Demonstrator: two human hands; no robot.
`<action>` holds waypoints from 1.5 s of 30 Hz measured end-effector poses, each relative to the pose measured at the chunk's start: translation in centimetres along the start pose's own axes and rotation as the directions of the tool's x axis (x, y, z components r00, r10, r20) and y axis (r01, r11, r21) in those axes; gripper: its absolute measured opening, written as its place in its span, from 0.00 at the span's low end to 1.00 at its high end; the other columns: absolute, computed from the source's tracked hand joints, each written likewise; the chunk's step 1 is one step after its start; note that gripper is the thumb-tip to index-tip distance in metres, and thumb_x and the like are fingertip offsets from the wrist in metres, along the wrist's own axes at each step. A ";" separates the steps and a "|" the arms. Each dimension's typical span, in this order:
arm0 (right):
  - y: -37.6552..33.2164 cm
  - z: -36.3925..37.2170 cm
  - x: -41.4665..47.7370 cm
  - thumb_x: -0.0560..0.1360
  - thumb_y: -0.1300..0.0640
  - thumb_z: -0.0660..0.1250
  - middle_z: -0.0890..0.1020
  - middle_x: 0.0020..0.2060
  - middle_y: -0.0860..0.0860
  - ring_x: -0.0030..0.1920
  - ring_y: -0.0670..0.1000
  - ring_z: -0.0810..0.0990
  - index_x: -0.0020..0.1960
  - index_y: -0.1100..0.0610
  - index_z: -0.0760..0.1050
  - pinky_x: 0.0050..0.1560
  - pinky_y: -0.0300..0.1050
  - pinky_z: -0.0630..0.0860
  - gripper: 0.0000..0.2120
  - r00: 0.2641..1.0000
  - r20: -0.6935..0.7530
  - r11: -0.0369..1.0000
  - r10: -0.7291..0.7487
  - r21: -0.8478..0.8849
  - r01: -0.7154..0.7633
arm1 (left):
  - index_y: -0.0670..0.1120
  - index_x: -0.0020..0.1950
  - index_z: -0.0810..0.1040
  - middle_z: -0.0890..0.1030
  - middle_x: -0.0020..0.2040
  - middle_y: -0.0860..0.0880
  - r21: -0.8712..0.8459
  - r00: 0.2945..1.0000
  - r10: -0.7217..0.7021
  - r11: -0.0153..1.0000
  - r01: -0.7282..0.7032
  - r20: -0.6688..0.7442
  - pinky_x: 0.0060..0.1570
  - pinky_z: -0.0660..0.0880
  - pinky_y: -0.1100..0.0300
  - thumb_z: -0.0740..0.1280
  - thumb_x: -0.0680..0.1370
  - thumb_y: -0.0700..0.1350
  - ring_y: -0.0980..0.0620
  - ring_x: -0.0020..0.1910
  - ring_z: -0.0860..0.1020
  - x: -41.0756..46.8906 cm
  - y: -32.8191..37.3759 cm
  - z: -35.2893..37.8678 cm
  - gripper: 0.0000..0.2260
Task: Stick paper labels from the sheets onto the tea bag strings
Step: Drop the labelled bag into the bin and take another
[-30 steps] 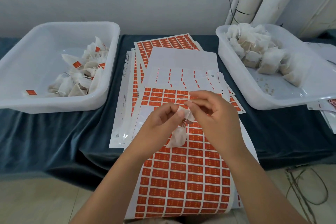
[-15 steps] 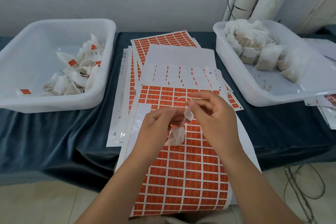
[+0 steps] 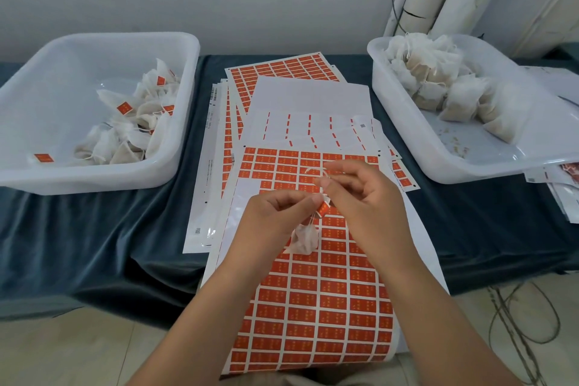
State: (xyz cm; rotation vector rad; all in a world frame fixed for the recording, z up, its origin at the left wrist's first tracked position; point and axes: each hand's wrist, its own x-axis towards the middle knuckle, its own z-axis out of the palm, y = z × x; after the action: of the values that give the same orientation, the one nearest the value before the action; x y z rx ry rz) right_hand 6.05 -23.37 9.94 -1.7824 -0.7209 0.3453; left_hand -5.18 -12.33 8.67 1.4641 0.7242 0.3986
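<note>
Since half a second ago the small orange paper label [image 3: 324, 209] is turning. Before, it was showing its white back, and now it is showing its orange face between your fingers.

Your left hand [image 3: 275, 216] is pinching this label with thumb and forefinger, just left of the frame's centre. Your right hand [image 3: 366, 200] is pinching the thin white string [image 3: 315, 172], which is making a small loop above your fingertips. The small white mesh tea bag [image 3: 305, 240] is hanging just under the label, over the large sheet of orange labels [image 3: 313, 307] in the lower middle of the frame. Whether it is touching the sheet I cannot tell.

I am judging that you are now closing the label around the string. The next move is asking for a firm squeeze, so both sticky halves are meeting evenly with the string caught between them.

After that, the bag is probably going to the white plastic tub [image 3: 185, 50] at the left of the frame, where the labelled tea bags [image 3: 125, 135] are lying.
</note>
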 end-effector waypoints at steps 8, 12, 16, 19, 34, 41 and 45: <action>0.4 0.1 -0.1 0.79 0.45 0.72 0.82 0.49 0.26 0.52 0.30 0.81 0.54 0.32 0.78 0.41 0.21 0.73 0.08 0.995 0.065 0.996 0.076 0.036 -0.079 | 0.60 0.43 0.89 0.88 0.40 0.57 0.035 0.998 0.055 0.998 -0.053 -0.040 0.38 0.76 0.73 0.71 0.79 0.58 0.60 0.43 0.85 -0.1 0.0 0.1 0.09; 0.0 0.2 -0.2 0.80 0.42 0.69 0.83 0.49 0.28 0.50 0.32 0.83 0.55 0.29 0.77 0.39 0.24 0.75 0.07 0.991 0.065 0.989 0.116 0.084 -0.122 | 0.56 0.43 0.89 0.87 0.40 0.57 0.050 0.994 0.062 0.997 -0.057 -0.086 0.38 0.75 0.76 0.72 0.79 0.56 0.60 0.44 0.85 0.0 -0.1 0.3 0.09; 0.1 0.4 0.0 0.69 0.21 0.59 0.84 0.51 0.30 0.46 0.34 0.85 0.56 0.26 0.72 0.43 0.34 0.82 0.19 0.973 0.104 0.968 0.208 0.121 -0.220 | 0.55 0.47 0.89 0.87 0.41 0.58 0.069 0.985 0.087 0.995 -0.077 -0.149 0.39 0.77 0.74 0.72 0.80 0.55 0.60 0.44 0.84 0.0 -0.3 0.3 0.08; 0.9 0.9 -0.5 0.60 0.15 0.58 0.83 0.50 0.32 0.46 0.37 0.85 0.56 0.32 0.74 0.42 0.37 0.84 0.32 0.972 0.121 0.979 0.199 0.010 -0.202 | 0.55 0.49 0.89 0.87 0.41 0.59 0.103 0.978 0.134 0.988 -0.118 -0.163 0.42 0.78 0.73 0.72 0.81 0.53 0.60 0.45 0.84 0.0 -0.4 0.3 0.06; 1.3 0.9 -1.2 0.82 0.45 0.66 0.82 0.45 0.40 0.48 0.43 0.83 0.50 0.42 0.78 0.47 0.33 0.80 0.04 0.996 0.093 0.997 -0.009 -0.079 0.016 | 0.60 0.51 0.83 0.85 0.44 0.60 0.155 0.955 0.283 0.951 -0.267 -0.088 0.44 0.79 0.70 0.65 0.85 0.51 0.58 0.48 0.83 -0.1 -0.9 1.1 0.08; 1.5 1.0 -1.2 0.83 0.45 0.64 0.80 0.41 0.41 0.44 0.44 0.81 0.46 0.43 0.75 0.42 0.32 0.78 0.07 0.996 0.088 0.994 0.018 -0.106 -0.009 | 0.58 0.53 0.82 0.84 0.46 0.60 0.196 0.959 0.273 0.947 -0.256 -0.070 0.47 0.79 0.69 0.64 0.85 0.52 0.57 0.50 0.83 0.1 -1.0 1.0 0.07; 1.7 1.3 -1.5 0.85 0.42 0.56 0.80 0.43 0.38 0.44 0.43 0.82 0.49 0.41 0.73 0.41 0.35 0.80 0.09 0.984 0.175 0.986 0.040 -0.165 -0.011 | 0.56 0.50 0.82 0.83 0.42 0.59 0.231 0.961 0.262 0.944 -0.237 -0.085 0.41 0.77 0.70 0.64 0.85 0.50 0.57 0.44 0.82 0.2 -1.1 1.2 0.07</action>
State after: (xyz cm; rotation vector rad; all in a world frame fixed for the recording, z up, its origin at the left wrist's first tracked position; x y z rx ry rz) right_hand 4.69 -23.60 7.72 -1.9340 -0.8738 0.4789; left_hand -4.46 -13.17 7.48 1.7620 0.6911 0.6171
